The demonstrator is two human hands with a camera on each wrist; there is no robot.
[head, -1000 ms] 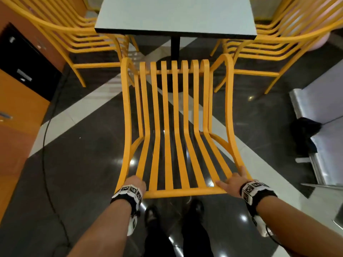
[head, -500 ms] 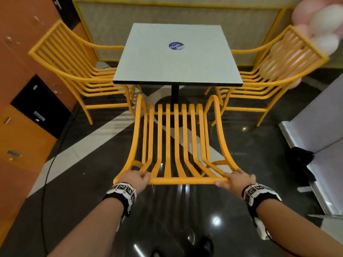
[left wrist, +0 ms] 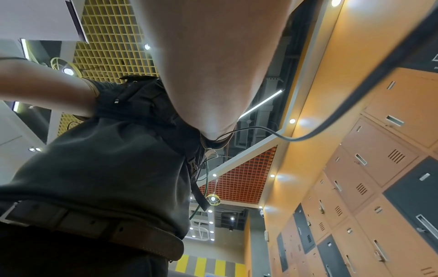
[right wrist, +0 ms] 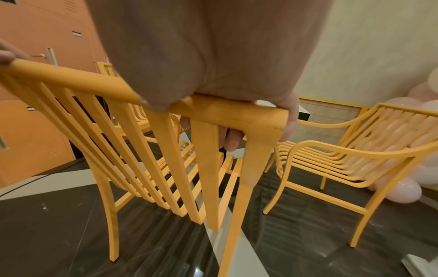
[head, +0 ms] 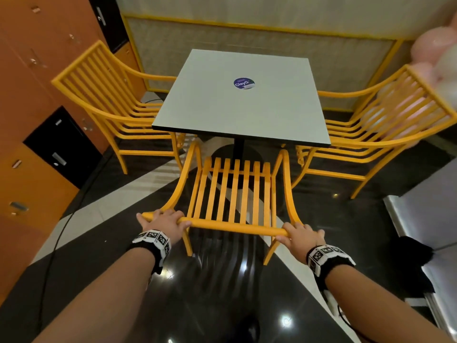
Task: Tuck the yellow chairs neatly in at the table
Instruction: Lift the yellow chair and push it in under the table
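A yellow slatted chair (head: 235,191) stands in front of me, its seat front just under the near edge of the square grey table (head: 242,105). My left hand (head: 163,222) grips the left end of its top rail (head: 232,226), and my right hand (head: 300,235) grips the right end. In the right wrist view my fingers (right wrist: 231,138) curl over the rail (right wrist: 227,110) and down behind it. A second yellow chair (head: 111,107) sits at the table's left side and a third (head: 380,125) at its right. The left wrist view shows only my forearm and torso.
Orange and black lockers (head: 37,134) line the left wall. Pink and white balloons (head: 437,50) hang behind the right chair. A low panel with a yellow frame (head: 247,28) stands behind the table. A dark bag (head: 415,263) lies at the right beside a metal-edged platform (head: 425,219). A cable (head: 57,238) runs along the floor.
The chair has slid forward toward the table with both hands holding its top rail. My head has lifted, so the table top and side chairs now show fully.
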